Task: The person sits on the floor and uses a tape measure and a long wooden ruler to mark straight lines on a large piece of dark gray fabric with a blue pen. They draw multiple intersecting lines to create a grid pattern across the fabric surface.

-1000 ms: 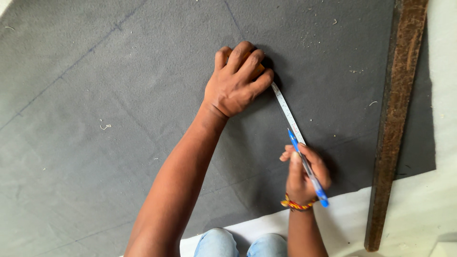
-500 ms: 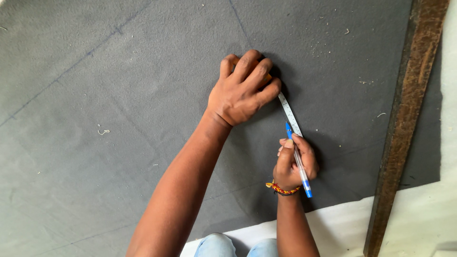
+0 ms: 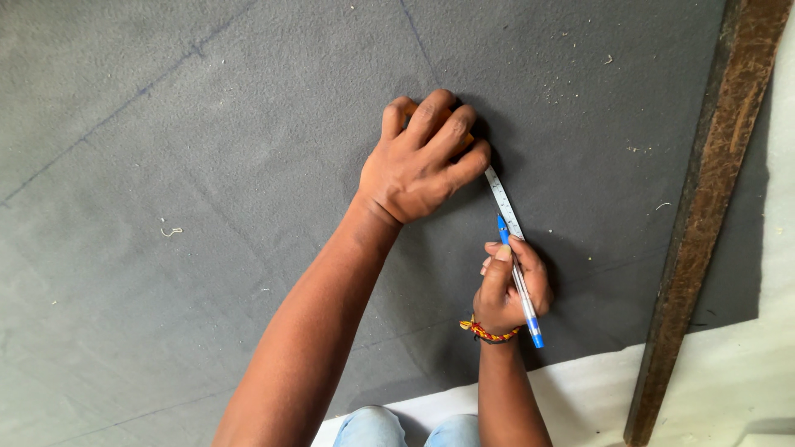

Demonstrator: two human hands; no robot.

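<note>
Two hands work on a dark grey felt sheet (image 3: 207,248). A white measuring tape (image 3: 503,199) lies flat on it, its upper end pinned under the left hand (image 3: 422,161), fingers curled down. Just below, the right hand (image 3: 507,285) is clamped around a blue pen (image 3: 518,281), tip beside the tape. A rusty metal bar (image 3: 704,215) lies well apart.

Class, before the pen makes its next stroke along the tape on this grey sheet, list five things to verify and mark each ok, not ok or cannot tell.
1. Left hand presses down on the measuring tape: ok.
2. Tape lies flat and straight on the grey sheet: ok.
3. Right hand grips the blue pen: ok.
4. Pen tip sits against the tape's edge: ok.
5. Pen tip touches the sheet: cannot tell.
6. Rusty bar lies apart from both hands: ok.
</note>
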